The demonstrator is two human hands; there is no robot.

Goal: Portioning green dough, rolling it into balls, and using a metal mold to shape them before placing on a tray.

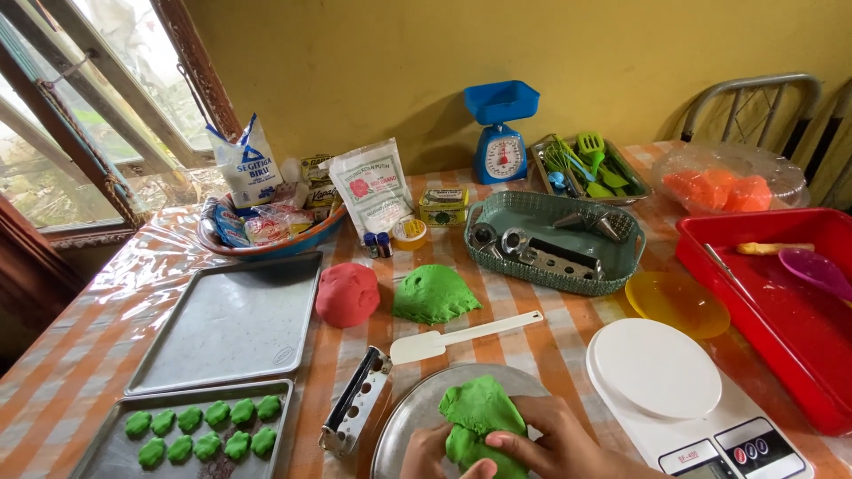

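Both hands were at the bottom edge of the view, closed around a lump of green dough (479, 417) that sat on a round metal plate (404, 421). The right hand (555, 443) curled over the lump's lower right side, fingers bent and pressing into it. The left hand (426, 454) was only partly in view, gripping the dough from the lower left; how tightly it was closed could not be told.

Just left of the plate lay a metal slotted mould (355, 404), tilted, and above the plate a white spatula (453, 339) lay across the striped worktop (62, 372). Beyond the spatula sat a second mound of green dough (433, 294) with a red dough ball (347, 294) beside it, near but apart.

To the left, a baking tray (115, 448) held two rows of small green dough pieces (206, 430), and an unfilled tray (232, 321) lay above it. To the right of the plate stood a white digital scale (679, 399), with a yellow dish (676, 303) just behind it and a red tub (781, 302) further right holding a purple spoon (815, 269).

Farther back were a green basket of metal tools (555, 244), a blue dial scale (500, 133) against the yellow wall, and a bowl of packaged ingredients (266, 226) by the window.
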